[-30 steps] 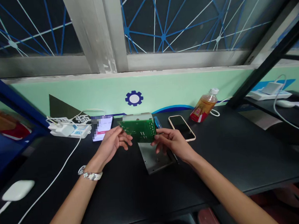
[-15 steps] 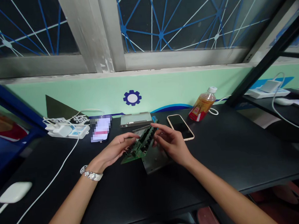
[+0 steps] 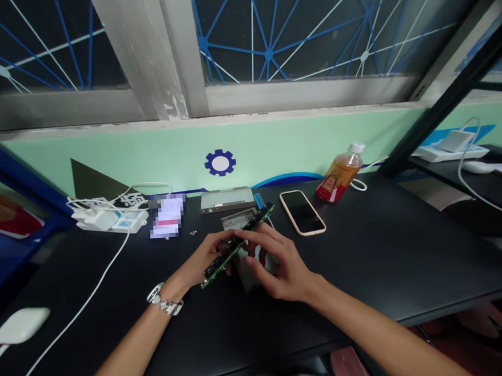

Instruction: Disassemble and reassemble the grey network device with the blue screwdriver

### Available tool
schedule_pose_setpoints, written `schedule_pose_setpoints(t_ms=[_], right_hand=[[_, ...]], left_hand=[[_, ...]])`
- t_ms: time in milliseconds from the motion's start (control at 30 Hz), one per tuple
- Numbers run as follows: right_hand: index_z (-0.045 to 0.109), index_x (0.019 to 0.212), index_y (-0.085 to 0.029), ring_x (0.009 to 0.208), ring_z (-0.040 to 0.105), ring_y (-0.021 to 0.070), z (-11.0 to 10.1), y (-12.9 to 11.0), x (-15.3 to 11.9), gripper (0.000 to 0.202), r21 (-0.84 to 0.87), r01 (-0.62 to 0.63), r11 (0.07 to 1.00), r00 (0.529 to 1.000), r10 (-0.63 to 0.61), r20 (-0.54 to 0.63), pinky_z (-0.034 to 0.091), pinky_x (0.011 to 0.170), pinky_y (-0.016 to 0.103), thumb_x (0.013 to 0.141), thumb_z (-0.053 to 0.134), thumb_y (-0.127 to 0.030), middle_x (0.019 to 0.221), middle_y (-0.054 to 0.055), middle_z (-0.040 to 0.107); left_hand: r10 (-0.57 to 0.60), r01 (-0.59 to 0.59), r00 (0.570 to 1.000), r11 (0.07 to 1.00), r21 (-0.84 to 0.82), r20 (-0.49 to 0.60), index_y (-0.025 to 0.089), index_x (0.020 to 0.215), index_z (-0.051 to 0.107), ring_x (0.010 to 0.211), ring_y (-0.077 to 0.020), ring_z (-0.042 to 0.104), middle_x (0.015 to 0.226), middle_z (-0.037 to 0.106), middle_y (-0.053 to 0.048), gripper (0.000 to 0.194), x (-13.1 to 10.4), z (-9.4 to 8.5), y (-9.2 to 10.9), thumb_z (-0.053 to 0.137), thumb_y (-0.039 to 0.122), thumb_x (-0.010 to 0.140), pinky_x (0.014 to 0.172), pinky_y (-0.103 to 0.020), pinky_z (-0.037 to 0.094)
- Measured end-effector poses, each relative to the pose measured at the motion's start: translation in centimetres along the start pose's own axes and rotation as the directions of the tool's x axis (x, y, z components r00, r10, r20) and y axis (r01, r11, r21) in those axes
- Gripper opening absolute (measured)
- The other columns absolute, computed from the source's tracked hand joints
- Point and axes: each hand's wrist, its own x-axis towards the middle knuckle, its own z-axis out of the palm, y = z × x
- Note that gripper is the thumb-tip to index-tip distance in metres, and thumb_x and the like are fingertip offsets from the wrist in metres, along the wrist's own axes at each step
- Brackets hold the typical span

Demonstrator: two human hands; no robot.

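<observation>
A green circuit board (image 3: 222,261) with dark parts is raised above the desk, tilted and seen nearly edge-on. My left hand (image 3: 202,257), with a silver watch (image 3: 164,301) on its wrist, grips the board's left side, some fingers hidden behind it. My right hand (image 3: 279,260) is at the board's right side. Its index fingertip touches the board while the thumb stands apart, fingers spread and bent. Below both hands lies a grey metal plate or casing (image 3: 249,277), partly covered. A blue-ended tool (image 3: 259,200) shows just behind the board.
A flat metal case (image 3: 227,200) lies near the wall. Small screws (image 3: 193,233) sit beside a lit phone (image 3: 167,215). Right of the board are a dark phone (image 3: 303,213) and a drink bottle (image 3: 340,173). A power strip (image 3: 137,220) and white cable (image 3: 93,302) lie at left.
The circuit board has turned from showing its face to nearly edge-on. My right hand has shifted lower, its thumb now away from the board. Small screws near the lit phone have come into view.
</observation>
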Motion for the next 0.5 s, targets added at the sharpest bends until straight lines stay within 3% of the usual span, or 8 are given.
schedule_pose_setpoints(t_ms=[133,333,500], right_hand=[[0.057,0.135,-0.021,0.078,0.060,0.0164,0.4,-0.3,-0.4,0.051,0.036,0.095,0.995,0.995,-0.094,-0.040,0.053,0.068,0.030,0.085,0.061,-0.010,0.091,0.005,0.060],[0.058,0.132,-0.023,0.078,0.062,0.0164,0.6,-0.3,-0.8,0.051,0.011,0.155,0.988,0.986,-0.154,-0.071,0.053,0.065,0.029,0.082,0.062,-0.009,0.093,0.005,0.062],[0.053,0.127,-0.024,0.066,0.059,0.0151,1.1,0.1,-1.2,0.051,0.012,0.149,0.989,0.983,-0.146,-0.114,0.050,0.057,0.028,0.080,0.064,-0.010,0.082,0.002,0.060]], left_hand=[[-0.008,0.008,0.999,1.000,-0.003,-0.052,0.016,0.125,0.069,0.061,-0.0147,0.063,0.078,0.072,-0.006,0.041,0.6,0.4,0.8,0.067,0.036,0.089,0.054,-0.023,0.048],[0.066,-0.063,0.997,0.996,0.068,-0.035,0.021,0.124,0.071,0.095,-0.0229,0.071,0.106,0.077,-0.010,0.035,0.8,0.2,0.8,0.066,0.033,0.091,0.090,-0.035,0.053],[0.079,-0.076,0.997,0.992,0.098,-0.026,0.020,0.125,0.070,0.104,-0.0250,0.070,0.116,0.075,-0.011,0.035,0.9,0.0,1.0,0.063,0.033,0.093,0.095,-0.037,0.052]])
